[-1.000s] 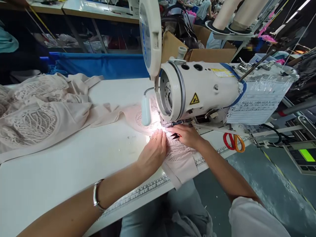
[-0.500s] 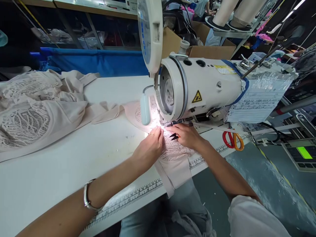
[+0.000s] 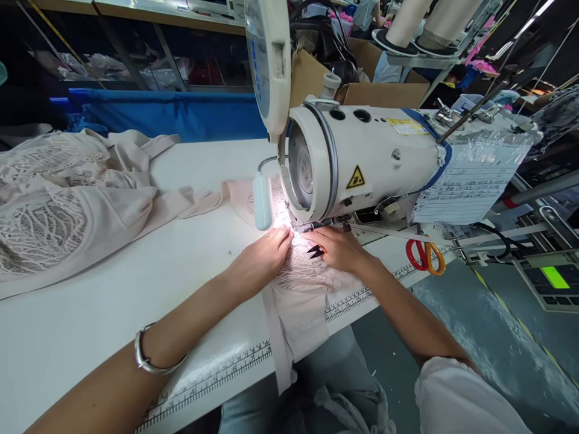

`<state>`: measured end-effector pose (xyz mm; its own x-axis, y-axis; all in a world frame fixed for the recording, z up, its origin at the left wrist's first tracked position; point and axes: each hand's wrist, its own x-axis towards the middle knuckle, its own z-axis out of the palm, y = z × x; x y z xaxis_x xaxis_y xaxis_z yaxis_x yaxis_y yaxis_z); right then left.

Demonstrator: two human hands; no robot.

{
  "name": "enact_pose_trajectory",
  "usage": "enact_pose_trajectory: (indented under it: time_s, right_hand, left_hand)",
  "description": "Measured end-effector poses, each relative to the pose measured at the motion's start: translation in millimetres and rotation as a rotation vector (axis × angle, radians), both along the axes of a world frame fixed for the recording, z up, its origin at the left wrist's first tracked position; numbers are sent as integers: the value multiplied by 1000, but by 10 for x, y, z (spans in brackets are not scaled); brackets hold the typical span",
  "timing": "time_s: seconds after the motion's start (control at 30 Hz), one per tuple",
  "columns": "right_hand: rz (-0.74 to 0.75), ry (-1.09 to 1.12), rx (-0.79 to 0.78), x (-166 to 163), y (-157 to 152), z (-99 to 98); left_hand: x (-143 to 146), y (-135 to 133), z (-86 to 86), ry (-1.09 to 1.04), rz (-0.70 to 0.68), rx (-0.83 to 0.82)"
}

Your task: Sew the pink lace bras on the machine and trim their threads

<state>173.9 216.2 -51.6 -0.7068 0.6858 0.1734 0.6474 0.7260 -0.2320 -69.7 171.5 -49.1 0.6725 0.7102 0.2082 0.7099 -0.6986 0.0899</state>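
A pale pink lace garment lies under the head of a white sewing machine, its front end hanging over the table edge. My left hand has its fingers closed together on the cloth, just left of the brightly lit needle area. To the right, my right hand is closed around small thread snips, whose dark blades point left out of the palm. Its fingertips also touch the lace beside the presser foot. Glare and fingers hide the needle and the exact grip on the edge.
More beige lace garments are heaped at the left, joined by a strip to the piece being sewn. Red-and-orange-handled scissors lie at the right. A small lamp hangs by the needle. A printed ruler runs along the front edge.
My left hand has shifted left and its fingers lie flatter. The garment's hanging front end has swung left. My right hand stays by the presser foot with the snips.
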Motion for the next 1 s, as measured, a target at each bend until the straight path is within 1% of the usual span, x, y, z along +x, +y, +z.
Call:
enact_pose_trajectory:
  time_s: [0.17, 0.23, 0.3, 0.4, 0.53, 0.63, 0.7, 0.8, 0.87, 0.93, 1.0]
  right_hand:
    - [13, -11, 11, -21, -14, -18]
    - [9, -3, 17, -31, -25, -30]
    - [-1, 8, 24, -38, -33, -37]
    - [5, 33, 25, -37, -27, -40]
    - [30, 108, 25, -19, -2, -62]
    - [-6, 143, 56, 1, -1, -100]
    - [-40, 144, 101, 26, -2, -117]
    - [-104, 164, 219, 103, 29, -111]
    - [-185, 196, 307, 184, 75, -95]
    - [-285, 226, 384, 269, 127, -86]
    - [-335, 253, 445, 329, 165, -88]
  left_hand:
    - [-143, 145, 53, -49, -56, -12]
    - [-178, 173, 67, -19, -53, 1]
    - [-155, 154, 85, 31, -20, 38]
    - [18, 30, 106, 81, 45, 87]
    - [328, -180, 97, 75, 69, 45]
    - [403, -219, 106, 97, 78, 19]
    - [363, -187, 127, 49, 58, -33]
    - [281, -143, 138, -45, 7, -115]
    - [273, -156, 115, -47, 12, -63]
    - [305, -201, 78, 1, 43, 53]
    - [351, -252, 41, 68, 58, 133]
